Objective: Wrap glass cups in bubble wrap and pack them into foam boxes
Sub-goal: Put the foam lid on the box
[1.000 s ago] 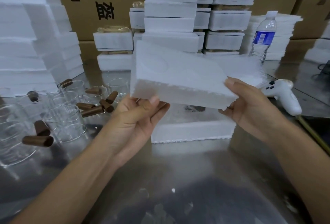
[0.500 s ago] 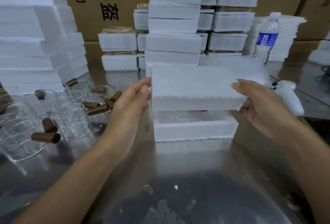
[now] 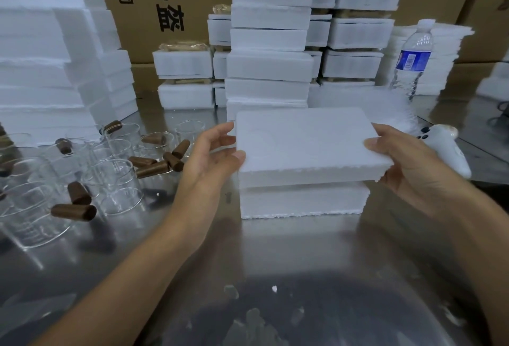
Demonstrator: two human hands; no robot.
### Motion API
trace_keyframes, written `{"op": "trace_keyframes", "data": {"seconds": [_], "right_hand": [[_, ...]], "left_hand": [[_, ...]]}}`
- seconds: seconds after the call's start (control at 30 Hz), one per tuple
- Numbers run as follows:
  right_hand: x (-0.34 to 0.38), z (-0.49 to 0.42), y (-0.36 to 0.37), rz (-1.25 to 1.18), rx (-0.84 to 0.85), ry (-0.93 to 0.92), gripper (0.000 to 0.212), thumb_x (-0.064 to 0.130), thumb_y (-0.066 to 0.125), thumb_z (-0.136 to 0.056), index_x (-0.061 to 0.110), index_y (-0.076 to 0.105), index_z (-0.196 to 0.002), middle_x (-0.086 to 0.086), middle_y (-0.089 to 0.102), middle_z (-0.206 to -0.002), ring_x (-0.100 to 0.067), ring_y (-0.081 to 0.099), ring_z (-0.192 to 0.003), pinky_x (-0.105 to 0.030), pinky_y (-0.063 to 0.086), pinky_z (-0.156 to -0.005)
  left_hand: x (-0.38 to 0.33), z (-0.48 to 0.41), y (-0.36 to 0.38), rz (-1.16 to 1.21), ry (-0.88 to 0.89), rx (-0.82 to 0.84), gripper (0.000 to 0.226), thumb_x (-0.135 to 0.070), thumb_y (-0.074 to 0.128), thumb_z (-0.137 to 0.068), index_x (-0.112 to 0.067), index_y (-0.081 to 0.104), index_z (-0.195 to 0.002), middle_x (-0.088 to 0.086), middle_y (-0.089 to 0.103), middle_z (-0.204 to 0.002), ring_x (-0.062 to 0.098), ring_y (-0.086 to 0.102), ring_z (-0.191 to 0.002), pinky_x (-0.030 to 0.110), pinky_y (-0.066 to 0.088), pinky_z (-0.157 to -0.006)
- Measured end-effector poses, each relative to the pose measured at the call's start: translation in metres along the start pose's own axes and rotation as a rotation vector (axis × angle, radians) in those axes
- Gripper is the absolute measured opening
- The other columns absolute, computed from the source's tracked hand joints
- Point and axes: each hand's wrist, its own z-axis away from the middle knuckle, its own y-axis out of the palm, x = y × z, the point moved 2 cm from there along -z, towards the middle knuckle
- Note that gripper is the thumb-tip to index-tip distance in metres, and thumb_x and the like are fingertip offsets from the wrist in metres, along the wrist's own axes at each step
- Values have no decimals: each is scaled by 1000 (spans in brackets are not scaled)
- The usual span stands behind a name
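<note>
Head view: I see both hands on a white foam lid (image 3: 303, 144) at the middle of the steel table (image 3: 275, 249). My left hand (image 3: 212, 161) cups the lid's left end, thumb against the near corner and fingers curled at the far one. My right hand (image 3: 407, 164) clasps the right end, thumb on top and fingers underneath. The lid lies flat directly over the foam box base (image 3: 303, 202), its right end overhanging; I cannot tell whether it is fully seated. Glass cups (image 3: 115, 177) with brown handles crowd the table to the left. A white controller (image 3: 451, 150) lies just beside my right hand, with a water bottle (image 3: 411, 62) behind it, and foam box stacks (image 3: 270, 64) rise beyond.
</note>
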Motion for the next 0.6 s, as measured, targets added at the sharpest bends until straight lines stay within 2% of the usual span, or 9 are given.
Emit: {"op": "trace_keyframes", "data": {"seconds": [0.13,0.23,0.33,0.43,0.53,0.6], "right_hand": [[-3,-1,0,50,4,16,21,12,53,-87,23,68,-96,8,74,-89,-3,66,-72,-18,55,-60],[-6,-2,-1,56,-10,17,20,14,54,-87,22,68,-99,7,74,-89,-3,67,-71,-17,53,-57],[-8,-3,-1,55,-25,26,21,15,56,-87,19,67,-105,6,73,-87,-3,66,-68,-16,50,-52],[-9,-3,-1,49,-22,61,28,19,58,-85,19,65,-112,3,71,-94,-5,65,-70,-19,50,-53],[-9,-3,0,52,-5,66,33,21,56,-86,27,63,-117,5,69,-101,-6,63,-73,-20,49,-53],[-9,-3,2,91,19,46,30,24,54,-86,33,65,-113,11,70,-96,-3,62,-70,-19,47,-52]], "left_hand": [[5,-1,-1,-27,-30,2,40,-34,61,-74,-40,60,-114,-20,65,-106,4,60,-105,26,46,-87],[7,-2,0,-46,-58,15,42,-30,57,-78,-39,57,-119,-22,65,-98,-2,61,-97,13,48,-77],[8,-2,1,-69,-82,20,40,-20,56,-92,-48,51,-120,-21,61,-97,-13,59,-91,2,42,-72],[8,-2,3,-129,-105,40,41,-24,50,-96,-61,47,-114,-27,53,-105,-25,51,-91,8,38,-80],[9,-2,5,-202,-111,102,38,-29,43,-99,-61,43,-119,-35,46,-112,-36,40,-93,10,30,-85],[10,-2,4,-224,-109,132,35,-36,39,-99,-61,40,-124,-40,41,-118,-38,34,-98,9,27,-89]]}}
